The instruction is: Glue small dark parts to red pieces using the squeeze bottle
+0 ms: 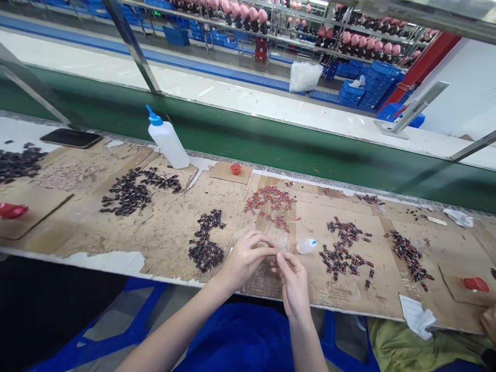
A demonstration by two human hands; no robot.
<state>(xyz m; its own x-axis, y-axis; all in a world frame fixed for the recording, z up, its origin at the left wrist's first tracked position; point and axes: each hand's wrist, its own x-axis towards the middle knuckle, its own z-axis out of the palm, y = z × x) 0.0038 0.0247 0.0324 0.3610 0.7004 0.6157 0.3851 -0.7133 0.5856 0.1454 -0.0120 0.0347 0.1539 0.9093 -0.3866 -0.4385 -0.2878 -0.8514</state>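
Note:
My left hand (250, 258) and my right hand (291, 276) meet fingertip to fingertip over the near edge of the cardboard-covered bench (240, 222). Both are closed in a pinch, and whatever is between the fingers is too small to make out. Just right of them lies a small white squeeze bottle (306, 246) with a blue tip. Beyond my hands spreads a pile of small red and dark parts (271, 200). To the left is a heap of small black parts (206, 256); to the right, a pile of black-and-red pieces (343, 258).
A large white squeeze bottle (169, 143) with a blue nozzle and a phone (71, 138) are along the back left. A small red cup (235, 169) rests on a cardboard square. More black parts (129, 194) lie left. A green conveyor belt (251, 134) runs behind. People sit on both sides.

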